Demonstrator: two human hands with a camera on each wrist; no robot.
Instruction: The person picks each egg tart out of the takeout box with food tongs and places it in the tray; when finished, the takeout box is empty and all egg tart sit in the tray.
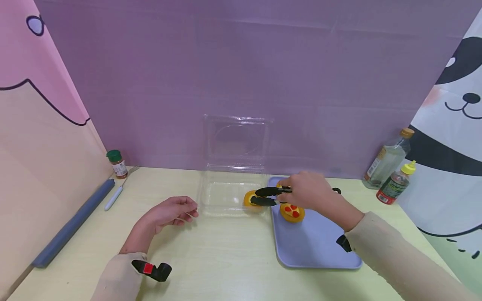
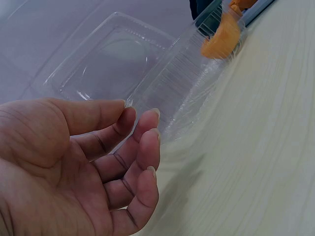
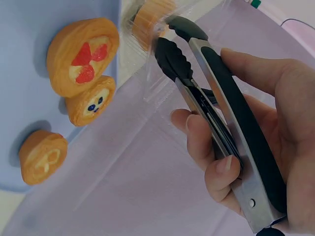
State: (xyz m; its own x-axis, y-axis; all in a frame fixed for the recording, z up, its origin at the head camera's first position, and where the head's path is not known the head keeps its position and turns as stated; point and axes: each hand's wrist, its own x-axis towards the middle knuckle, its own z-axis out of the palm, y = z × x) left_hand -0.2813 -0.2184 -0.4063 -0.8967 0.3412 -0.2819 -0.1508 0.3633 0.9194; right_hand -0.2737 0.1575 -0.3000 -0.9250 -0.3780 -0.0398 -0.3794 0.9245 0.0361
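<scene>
My right hand (image 1: 306,190) grips a pair of black-and-silver tongs (image 3: 236,123). Their black tips are slightly apart, right at a small round golden pastry (image 1: 248,198) in the right end of a clear plastic clamshell container (image 1: 222,194). My left hand (image 1: 175,211) is at the container's left edge, thumb and index finger pinching its corner in the left wrist view; the other fingers are loosely curled. On the blue tray (image 1: 316,251) sit a larger pastry topped with red pieces (image 3: 83,59), one with dark blue dots (image 3: 92,102) and one with a pale topping (image 3: 43,157).
The container's lid (image 1: 239,142) stands open against the purple backdrop. At the right are a clear bottle with a brown cap (image 1: 388,161) and a yellow-capped bottle (image 1: 393,186). A green-lidded jar (image 1: 117,165), a light-handled fork (image 1: 114,197) and a blue roll (image 1: 75,221) lie left.
</scene>
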